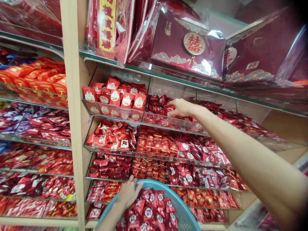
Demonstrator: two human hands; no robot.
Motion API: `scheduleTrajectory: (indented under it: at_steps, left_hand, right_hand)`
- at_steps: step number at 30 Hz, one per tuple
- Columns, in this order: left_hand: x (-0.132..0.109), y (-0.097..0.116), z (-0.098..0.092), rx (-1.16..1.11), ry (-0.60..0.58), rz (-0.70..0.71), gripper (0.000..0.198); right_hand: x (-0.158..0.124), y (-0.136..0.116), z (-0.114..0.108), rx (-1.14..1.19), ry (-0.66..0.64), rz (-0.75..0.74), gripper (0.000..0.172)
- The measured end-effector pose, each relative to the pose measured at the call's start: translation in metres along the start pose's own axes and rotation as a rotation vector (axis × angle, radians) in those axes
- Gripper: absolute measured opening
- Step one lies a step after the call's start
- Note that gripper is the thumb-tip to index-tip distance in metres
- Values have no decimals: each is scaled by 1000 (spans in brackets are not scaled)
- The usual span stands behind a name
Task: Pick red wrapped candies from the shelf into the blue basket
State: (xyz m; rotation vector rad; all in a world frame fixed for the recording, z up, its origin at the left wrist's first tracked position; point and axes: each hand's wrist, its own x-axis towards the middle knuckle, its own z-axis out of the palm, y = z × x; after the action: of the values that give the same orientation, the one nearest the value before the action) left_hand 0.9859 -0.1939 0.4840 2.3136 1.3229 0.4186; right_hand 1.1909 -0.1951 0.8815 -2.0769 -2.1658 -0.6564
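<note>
My left hand grips the rim of a light-blue plastic basket, its fingers hooked over the edge and thumb on the inner side. Inside the basket lies a heap of dark-red candy packets with round white labels. My right hand reaches into a clear shelf bin of dark-red wrapped candies. Between its thumb and fingers a red candy packet shows; the palm hides part of the pile.
Left of that bin sit red packets with white labels. Several tiers of clear bins below hold red packets. A glass shelf above bears maroon gift bags. A wooden upright separates another candy rack.
</note>
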Motion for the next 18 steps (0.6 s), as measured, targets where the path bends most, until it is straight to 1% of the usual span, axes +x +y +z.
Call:
scheduleTrajectory:
  at_steps: [2,4,6,9,11,12,14,16,18]
  left_hand:
    - [0,1,0,10,7,3,65]
    - [1,1,0,21,17,13,64]
    - [1,1,0,22,21,17,64]
    - [1,2,1,11,16,16,66]
    - [0,2,0,1,13,14,67]
    - [-1,3,0,-4,13,11,68]
    - [-2,4,-2,-13,12,10,69]
    - [-2,5,-3,-24,9,5,70]
    - [-2,5,-4,-38,-3,0,71]
  right_hand:
    - [-3,7,1,111,114,-18,49]
    - [-9,13,1,226,272,-21,48]
    - [-22,15,0,325,447,-19,50]
    - [-59,5,4,442,662,-12,51]
    - [-93,-10,16,518,717,0,50]
    - [-112,-19,27,562,696,4,50]
    - [-146,-37,56,658,597,4,51]
    - [-174,-55,96,748,428,-17,51]
    - [-194,-71,142,830,270,-22,49]
